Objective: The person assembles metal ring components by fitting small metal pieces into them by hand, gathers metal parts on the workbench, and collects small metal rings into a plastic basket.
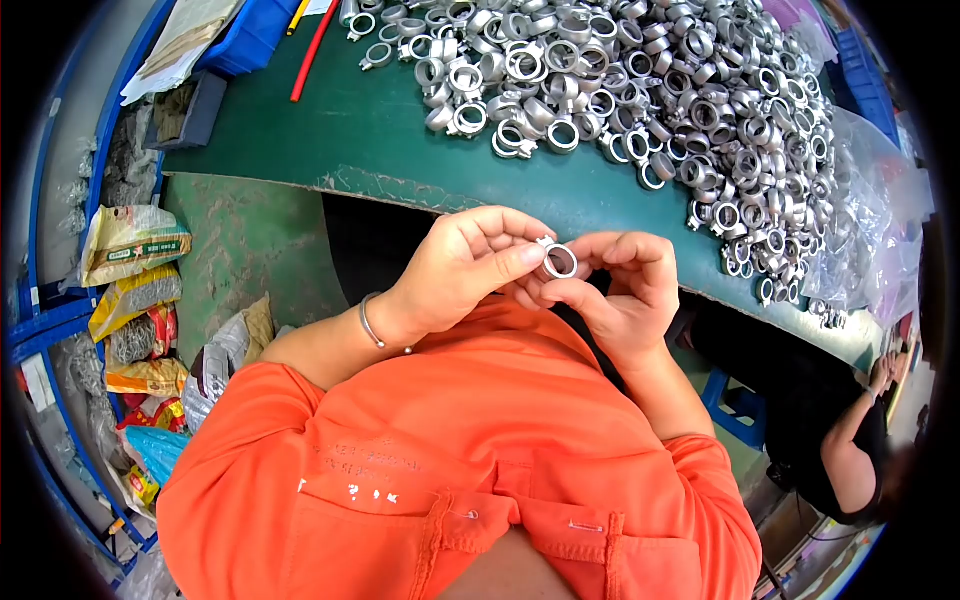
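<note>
Between my two hands, just in front of the table edge, is a small silver metal ring [560, 262] with a little lug on its rim. My left hand [470, 262] pinches it from the left, thumb and fingers closed at the lug. From the right, my right hand [625, 285] has its thumb and bent forefinger closed on the other side. Beyond them, a large heap of similar metal rings [640, 90] covers the far and right part of the green table [300, 130].
A red rod [315, 52] and a blue bin [240, 38] lie at the back left. Bags [135, 245] are stacked on a blue rack at left. Clear plastic sheeting [865, 215] hangs at right, near another person's arm [850, 450] and a blue stool [735, 408].
</note>
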Available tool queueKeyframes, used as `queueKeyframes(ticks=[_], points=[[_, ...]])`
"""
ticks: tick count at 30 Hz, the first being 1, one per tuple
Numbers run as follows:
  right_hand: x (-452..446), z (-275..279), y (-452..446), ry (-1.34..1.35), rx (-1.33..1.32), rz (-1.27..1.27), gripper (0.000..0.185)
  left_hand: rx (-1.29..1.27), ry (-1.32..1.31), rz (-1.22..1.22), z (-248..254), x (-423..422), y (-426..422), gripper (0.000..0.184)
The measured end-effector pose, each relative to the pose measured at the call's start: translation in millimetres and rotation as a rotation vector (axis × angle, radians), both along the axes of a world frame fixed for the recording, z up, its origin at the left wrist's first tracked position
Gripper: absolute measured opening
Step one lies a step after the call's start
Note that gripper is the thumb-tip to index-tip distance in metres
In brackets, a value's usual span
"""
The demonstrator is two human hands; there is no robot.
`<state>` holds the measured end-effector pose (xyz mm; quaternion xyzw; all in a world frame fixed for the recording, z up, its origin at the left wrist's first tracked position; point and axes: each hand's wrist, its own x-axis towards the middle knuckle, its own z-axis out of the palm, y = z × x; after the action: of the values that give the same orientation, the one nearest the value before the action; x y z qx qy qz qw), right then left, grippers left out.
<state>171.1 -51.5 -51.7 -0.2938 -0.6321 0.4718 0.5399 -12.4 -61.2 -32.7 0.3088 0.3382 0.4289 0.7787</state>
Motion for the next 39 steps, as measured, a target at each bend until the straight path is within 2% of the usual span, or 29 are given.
queueKeyframes(ticks=[3, 6, 13, 16, 18, 19, 21, 23, 24, 25, 27, 28, 31, 34, 35, 36, 37, 39], points=[[1.3, 0.3, 2.5, -0.112, 0.152, -0.051, 0.044, 0.019, 0.009, -0.010, 0.4, 0.1, 0.2, 0.023], [-0.4, -2.5, 1.1, -0.145, 0.193, -0.130, 0.043, 0.128, 0.104, 0.027, -2.1, 1.4, -1.3, 0.023], [0.4, -0.8, 0.8, -0.100, 0.149, -0.070, 0.043, 0.125, 0.074, 0.011, -0.5, 1.6, -1.1, 0.022], [0.7, -2.6, -1.7, 0.012, 0.058, -0.088, 0.039, 0.088, 0.119, 0.014, 3.4, 2.8, -1.6, 0.020], [5.6, 3.1, 3.0, -0.192, 0.095, -0.064, 0.033, 0.102, 0.211, 0.032, 5.0, 4.2, -1.3, 0.019], [5.9, 7.5, 6.4, -0.194, 0.130, -0.068, 0.033, 0.150, 0.264, 0.049, 3.7, 5.2, -1.2, 0.017], [6.4, 19.1, 17.7, -0.412, 0.311, -0.025, 0.019, 0.308, 0.455, 0.080, 7.9, 1.9, 3.8, 0.015], [9.4, 31.4, 28.8, -0.373, 0.192, -0.003, 0.013, 0.713, 0.694, 0.326, -5.2, -2.1, 16.8, 0.014], [10.8, 36.6, 38.2, -0.375, 0.196, -0.013, 0.012, 0.827, 0.828, 0.417, 5.0, -4.9, 24.5, 0.013], [12.2, 40.5, 48.5, -0.347, 0.172, -0.038, 0.009, 0.847, 0.854, 0.506, 5.3, -5.6, 30.2, 0.010], [18.7, 55.3, 66.6, -0.262, -0.176, 0.007, 0.008, 0.993, 0.940, 0.595, 2.9, -10.1, 41.2, 0.009], [18.5, 66.5, 77.3, -0.112, -0.322, 0.068, 0.009, 0.996, 0.955, 0.608, -1.9, -11.0, 44.1, 0.008], [21.0, 94.8, 126.7, -0.191, -0.420, 0.045, 0.013, 0.938, 0.922, 0.633, -9.6, -8.6, 42.5, 0.008], [21.2, 127.1, 194.2, -0.391, -0.290, -0.116, 0.026, 0.930, 0.915, 0.636, -6.9, -10.0, 45.1, 0.007], [18.0, 136.6, 219.2, -0.389, -0.292, -0.278, 0.028, 0.936, 0.906, 0.649, -6.9, -11.0, 46.2, 0.007], [20.6, 144.0, 247.8, -0.243, -0.247, -0.271, 0.029, 0.923, 0.903, 0.642, -7.1, -12.1, 46.2, 0.007], [16.9, 149.2, 272.1, 0.064, -0.195, -0.263, 0.033, 0.908, 0.902, 0.629, -7.3, -12.3, 45.6, 0.007], [19.8, 161.0, 309.0, 0.175, -0.100, -0.347, 0.041, 0.904, 0.891, 0.642, -7.5, -12.0, 45.1, 0.007]])
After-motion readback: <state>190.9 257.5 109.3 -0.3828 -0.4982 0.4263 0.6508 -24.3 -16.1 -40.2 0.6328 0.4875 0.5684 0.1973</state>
